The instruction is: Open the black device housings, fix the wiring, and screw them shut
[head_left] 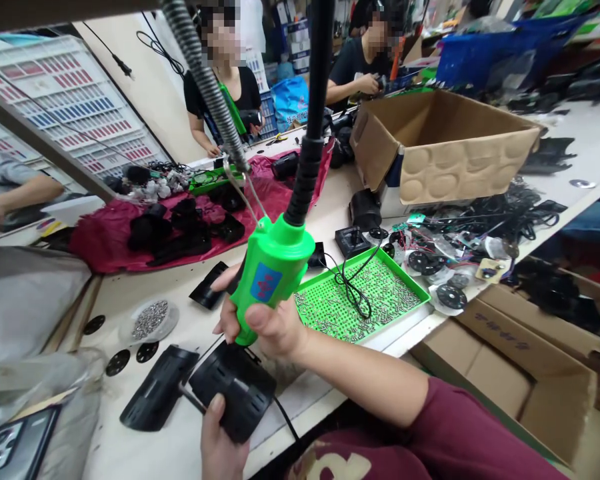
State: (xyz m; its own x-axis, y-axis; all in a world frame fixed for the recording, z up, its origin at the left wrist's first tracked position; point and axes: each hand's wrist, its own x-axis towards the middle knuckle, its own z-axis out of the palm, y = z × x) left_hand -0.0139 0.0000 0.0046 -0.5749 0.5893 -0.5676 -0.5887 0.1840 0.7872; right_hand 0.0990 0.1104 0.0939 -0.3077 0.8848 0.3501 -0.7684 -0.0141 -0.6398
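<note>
My right hand (283, 327) is wrapped round a bright green electric screwdriver (275, 267), which hangs from a coil spring (205, 80) and has a thick black cable. Below it, my left hand (223, 440) grips a black slotted plastic housing (235, 390), with the thumb on its side. The screwdriver's lower end is just above the housing; its tip is hidden, so I cannot tell whether they touch. A curved black shell piece (160, 390) lies on the table left of the housing. A thin black cord (286, 419) runs down beside the housing.
A green perforated tray (425, 293) of small screws lies to the right, and a bowl (173, 323) of metal parts to the left. Behind stand an open cardboard box (460, 163) and a magenta sheet (100, 243) with black parts. Several co-workers sit around the table.
</note>
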